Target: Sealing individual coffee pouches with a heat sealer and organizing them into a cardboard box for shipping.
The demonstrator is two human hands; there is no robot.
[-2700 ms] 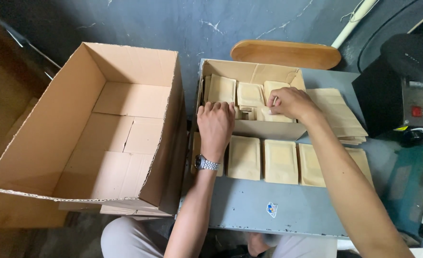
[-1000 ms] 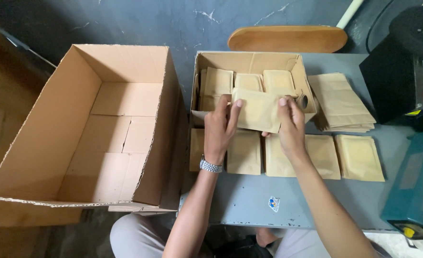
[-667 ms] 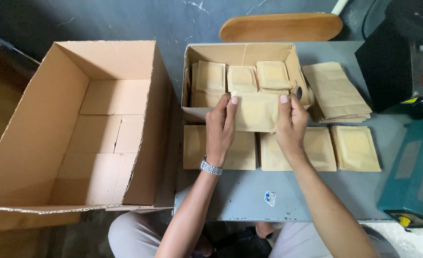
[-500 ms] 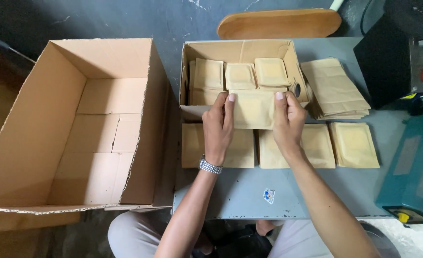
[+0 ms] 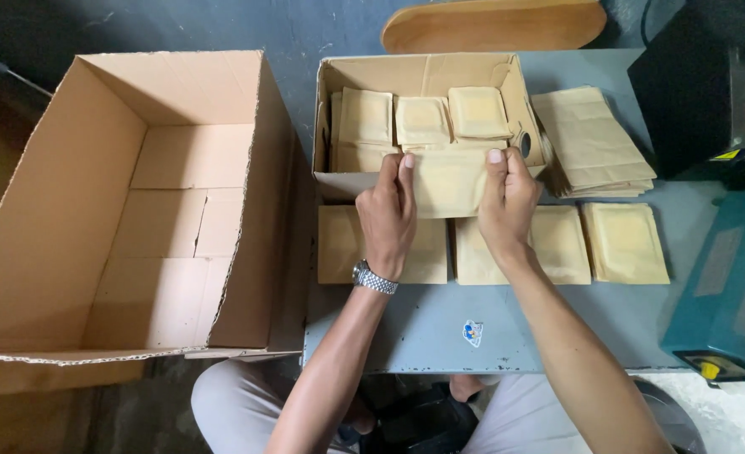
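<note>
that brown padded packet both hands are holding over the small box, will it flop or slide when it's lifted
The packet probably stays fairly flat: it spans between the left hand and right hand without visible sagging. It looks light, since fingertips alone pinch its edges. Its matte paper surface seems unlikely to slip.

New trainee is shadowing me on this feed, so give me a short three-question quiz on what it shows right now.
1. True or false: both hands grip the same flat brown paper pouch.
2. Which hand wears the silver metal wristwatch?
3. The large brown cardboard box beside the grey table holds: A) pouches B) nothing visible C) tools.

Key: 1 true: left hand and right hand pinch its ends. 2 left. 3 B.
</note>
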